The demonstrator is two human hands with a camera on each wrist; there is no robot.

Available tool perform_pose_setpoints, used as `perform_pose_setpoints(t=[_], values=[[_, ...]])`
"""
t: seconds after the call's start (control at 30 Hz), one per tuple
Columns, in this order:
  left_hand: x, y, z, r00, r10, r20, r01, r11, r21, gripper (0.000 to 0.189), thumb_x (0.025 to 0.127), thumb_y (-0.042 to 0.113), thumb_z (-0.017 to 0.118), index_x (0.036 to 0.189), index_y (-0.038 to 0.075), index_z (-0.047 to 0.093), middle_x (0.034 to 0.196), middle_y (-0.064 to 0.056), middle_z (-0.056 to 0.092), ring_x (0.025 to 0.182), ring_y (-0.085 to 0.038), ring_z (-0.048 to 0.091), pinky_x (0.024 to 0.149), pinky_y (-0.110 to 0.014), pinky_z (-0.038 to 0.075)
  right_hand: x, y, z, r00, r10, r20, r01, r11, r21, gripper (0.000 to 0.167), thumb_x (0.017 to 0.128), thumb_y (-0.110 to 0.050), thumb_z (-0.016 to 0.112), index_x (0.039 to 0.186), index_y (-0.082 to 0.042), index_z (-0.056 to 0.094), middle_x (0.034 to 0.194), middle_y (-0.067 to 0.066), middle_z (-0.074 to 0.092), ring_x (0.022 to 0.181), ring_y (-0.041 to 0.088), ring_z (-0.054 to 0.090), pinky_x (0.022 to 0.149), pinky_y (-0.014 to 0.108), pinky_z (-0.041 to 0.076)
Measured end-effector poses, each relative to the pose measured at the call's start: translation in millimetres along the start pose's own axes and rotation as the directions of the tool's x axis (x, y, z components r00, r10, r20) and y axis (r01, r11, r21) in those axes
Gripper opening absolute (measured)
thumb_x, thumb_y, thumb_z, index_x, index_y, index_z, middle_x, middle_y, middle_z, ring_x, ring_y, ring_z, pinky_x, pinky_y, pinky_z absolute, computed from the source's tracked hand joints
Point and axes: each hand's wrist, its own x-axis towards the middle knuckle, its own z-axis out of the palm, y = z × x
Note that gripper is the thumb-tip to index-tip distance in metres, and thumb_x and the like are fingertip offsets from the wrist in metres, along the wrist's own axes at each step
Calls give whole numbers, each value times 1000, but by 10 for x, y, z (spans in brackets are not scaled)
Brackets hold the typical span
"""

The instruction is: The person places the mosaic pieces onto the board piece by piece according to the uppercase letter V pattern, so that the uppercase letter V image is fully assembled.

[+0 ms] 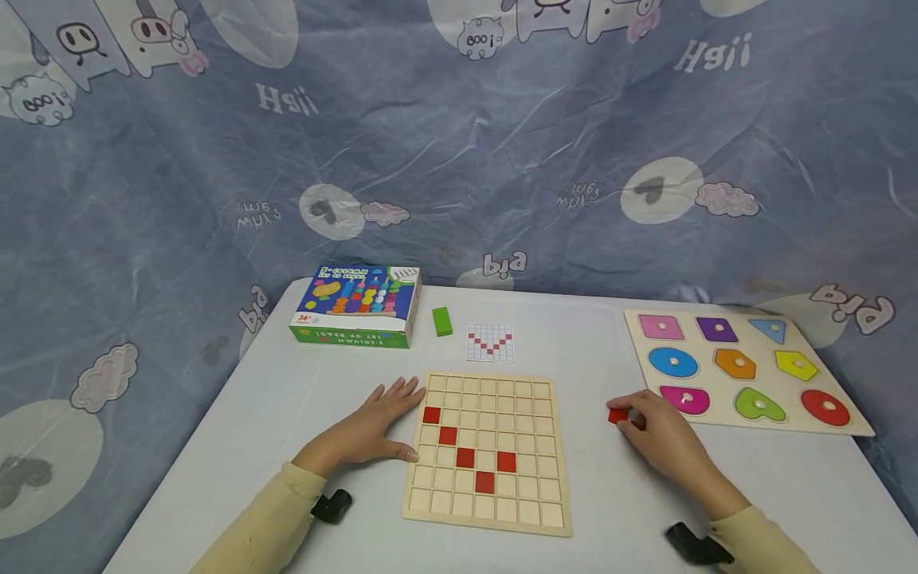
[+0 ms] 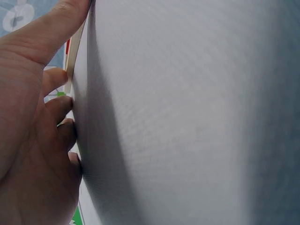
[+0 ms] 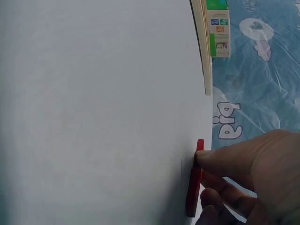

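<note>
A wooden grid board [image 1: 527, 516] lies flat on the table. Several red square tiles [image 1: 484, 482] sit in its cells in a slanting line that turns up at its lower end. My left hand [image 1: 373, 426] rests with spread fingers at the board's left edge, the thumb and fingertips touching it. To the right of the board, my right hand [image 1: 663, 438] pinches a red tile [image 1: 616, 416] between thumb and fingers, low at the tabletop. More red [image 3: 193, 194] shows under those fingers; whether it is a second tile I cannot tell.
Behind the board lies a pattern card [image 1: 491, 343] with red squares in a V. A green block [image 1: 442, 321] and a boxed bead toy [image 1: 356, 307] stand to its left. At the right is a shape puzzle board [image 1: 760, 383] with knobbed coloured pieces.
</note>
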Motion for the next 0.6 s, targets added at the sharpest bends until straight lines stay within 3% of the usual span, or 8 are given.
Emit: perform_pose_setpoints(t=[0.6], values=[[-6, 29, -18, 1000, 10, 1, -10, 1000, -15, 108, 78, 58, 80, 163, 17, 28, 170, -7, 17, 157, -30, 7, 126, -54, 4, -43, -232, 154, 998, -40, 38, 39, 999, 28, 28, 85, -5, 78, 111, -12, 77, 101, 0, 65, 81, 15, 50, 64, 27, 46]])
